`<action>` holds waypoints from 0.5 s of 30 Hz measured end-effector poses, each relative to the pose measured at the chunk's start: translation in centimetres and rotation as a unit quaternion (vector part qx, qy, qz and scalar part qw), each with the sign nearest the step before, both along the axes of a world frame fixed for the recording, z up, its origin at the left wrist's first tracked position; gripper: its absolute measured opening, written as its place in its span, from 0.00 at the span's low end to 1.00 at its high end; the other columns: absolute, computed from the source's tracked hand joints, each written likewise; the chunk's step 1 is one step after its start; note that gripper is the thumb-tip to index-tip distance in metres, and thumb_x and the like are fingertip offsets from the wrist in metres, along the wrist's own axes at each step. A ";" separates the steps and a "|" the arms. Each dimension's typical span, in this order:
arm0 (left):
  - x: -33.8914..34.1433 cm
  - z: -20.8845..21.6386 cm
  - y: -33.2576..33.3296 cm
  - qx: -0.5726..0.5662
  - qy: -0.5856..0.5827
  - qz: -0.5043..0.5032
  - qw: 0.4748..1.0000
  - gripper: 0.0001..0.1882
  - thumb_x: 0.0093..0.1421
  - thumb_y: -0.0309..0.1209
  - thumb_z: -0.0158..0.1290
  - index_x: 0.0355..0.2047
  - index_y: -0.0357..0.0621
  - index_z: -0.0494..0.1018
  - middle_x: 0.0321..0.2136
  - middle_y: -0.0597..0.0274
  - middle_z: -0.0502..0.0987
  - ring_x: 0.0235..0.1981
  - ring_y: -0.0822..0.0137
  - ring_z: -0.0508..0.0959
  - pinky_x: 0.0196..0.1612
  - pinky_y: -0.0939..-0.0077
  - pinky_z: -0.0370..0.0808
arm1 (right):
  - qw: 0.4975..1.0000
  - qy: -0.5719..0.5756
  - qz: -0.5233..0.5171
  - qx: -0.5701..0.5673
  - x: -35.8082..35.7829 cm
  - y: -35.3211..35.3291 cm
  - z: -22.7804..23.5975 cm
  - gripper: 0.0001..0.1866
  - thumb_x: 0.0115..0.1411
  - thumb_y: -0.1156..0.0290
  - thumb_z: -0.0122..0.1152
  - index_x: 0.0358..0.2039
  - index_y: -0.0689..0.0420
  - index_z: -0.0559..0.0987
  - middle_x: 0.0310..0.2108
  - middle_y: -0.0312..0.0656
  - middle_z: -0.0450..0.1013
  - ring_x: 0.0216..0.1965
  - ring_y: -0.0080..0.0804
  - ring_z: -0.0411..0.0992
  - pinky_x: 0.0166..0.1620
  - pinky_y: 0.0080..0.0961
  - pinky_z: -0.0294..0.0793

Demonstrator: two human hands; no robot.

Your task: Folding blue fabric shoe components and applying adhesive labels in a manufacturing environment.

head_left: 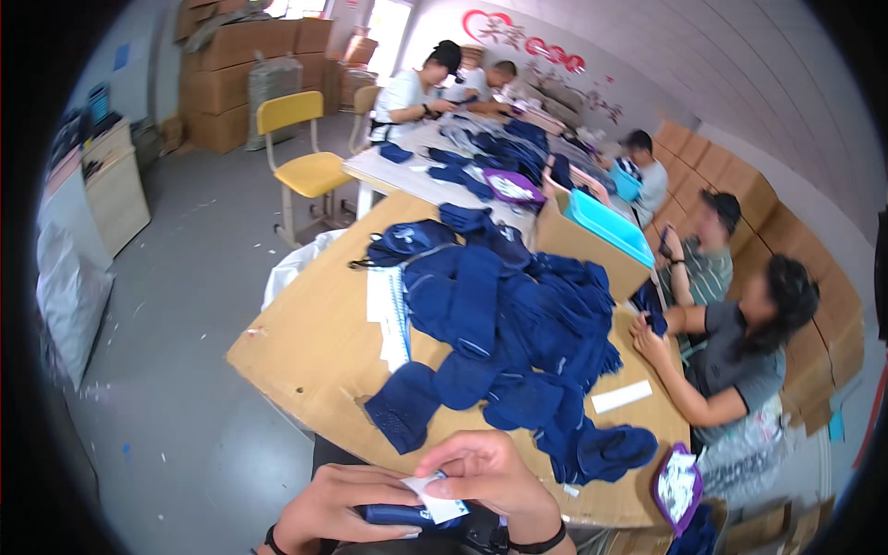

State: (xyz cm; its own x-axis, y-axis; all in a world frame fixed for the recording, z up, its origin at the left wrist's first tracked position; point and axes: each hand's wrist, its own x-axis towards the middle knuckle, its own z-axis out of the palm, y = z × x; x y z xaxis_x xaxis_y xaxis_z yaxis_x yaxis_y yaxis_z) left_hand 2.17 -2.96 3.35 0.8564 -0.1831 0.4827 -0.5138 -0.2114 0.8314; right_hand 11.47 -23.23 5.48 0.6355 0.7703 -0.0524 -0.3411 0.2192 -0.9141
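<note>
Pinching a small white slip (pixel 446 501) between thumb and fingers of the right hand (pixel 483 474), held it with a closed grip over a dark blue item (pixel 393 515) just beyond the near edge of the counter (pixel 305 347). Clasped that item in the left hand (pixel 335 501); could not tell its exact kind, mostly covered. Saw, on the counter, heaped navy caps (pixel 499 305), a white strip (pixel 622 397) to their right, and a purple pouch (pixel 681 528) near the right corner.
</note>
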 end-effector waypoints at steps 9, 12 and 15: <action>-1.8 -1.5 -0.2 -0.048 0.020 0.006 0.999 0.19 0.42 0.25 0.72 0.36 0.40 0.83 0.36 0.54 0.83 0.38 0.58 0.84 0.43 0.74 0.80 | 0.992 -0.049 -0.020 0.118 -1.5 0.3 -1.3 0.18 0.58 0.90 0.56 0.50 0.73 0.73 0.49 0.59 0.74 0.52 0.45 0.74 0.56 0.39 0.75; -1.8 -1.7 0.0 -0.020 0.015 0.008 1.000 0.19 0.41 0.26 0.72 0.37 0.41 0.83 0.37 0.54 0.83 0.38 0.59 0.84 0.41 0.75 0.80 | 0.992 -0.085 -0.075 0.056 -1.4 0.6 -1.6 0.16 0.59 0.89 0.56 0.48 0.74 0.74 0.47 0.59 0.75 0.50 0.44 0.76 0.53 0.37 0.78; -1.5 -1.9 -0.3 -0.012 0.002 0.025 1.000 0.19 0.41 0.26 0.72 0.37 0.42 0.83 0.36 0.55 0.83 0.36 0.60 0.84 0.38 0.77 0.80 | 0.986 -0.085 -0.146 0.003 -0.9 1.0 -1.9 0.12 0.58 0.87 0.59 0.43 0.74 0.77 0.39 0.57 0.78 0.41 0.42 0.80 0.44 0.31 0.82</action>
